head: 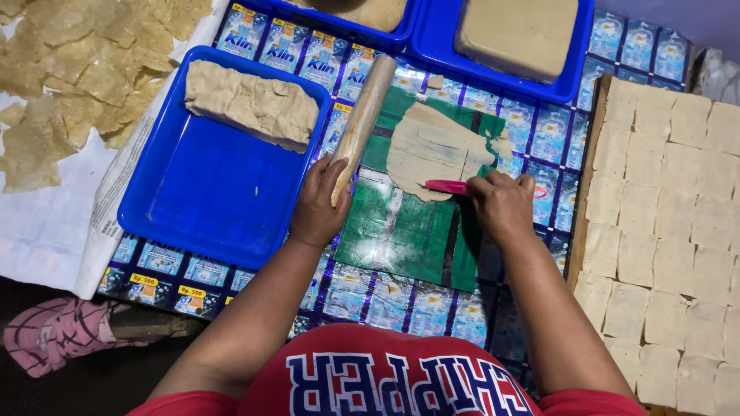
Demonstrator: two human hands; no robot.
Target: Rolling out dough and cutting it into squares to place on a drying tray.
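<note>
Head view: looks straight down on a low table (539,139) covered edge to edge with rows of small blue-and-white printed sachets.
Work mat: a green glossy sheet (408,231) lies over the sachets in the middle, just in front of the person.
Dough sheet: a thin, pale, ragged-edged piece (432,146) lies flat on the upper part of the green sheet.
Left hand: the left hand (316,208) is closed around the near end of a wooden rolling pin (362,115), which slants up and away beside the dough sheet.
Right hand: the right hand (502,204) grips a pink cutter (445,186), its tip touching the lower edge of the dough sheet.
Left side: a blue tray (200,208) holds a folded slab of dough (250,104) at its far end; beyond it, thin crinkled pieces (77,69) are spread on white paper (38,223).
Far edge: two more blue trays, one (574,77) carrying a smooth tan block (516,31).
Right side: a wooden board (590,162) packed with pale square pieces (671,231) in close rows.
Near edge: a red shirt fills the bottom; a pink patterned shoe (46,335) sits on the dark floor at lower left.
</note>
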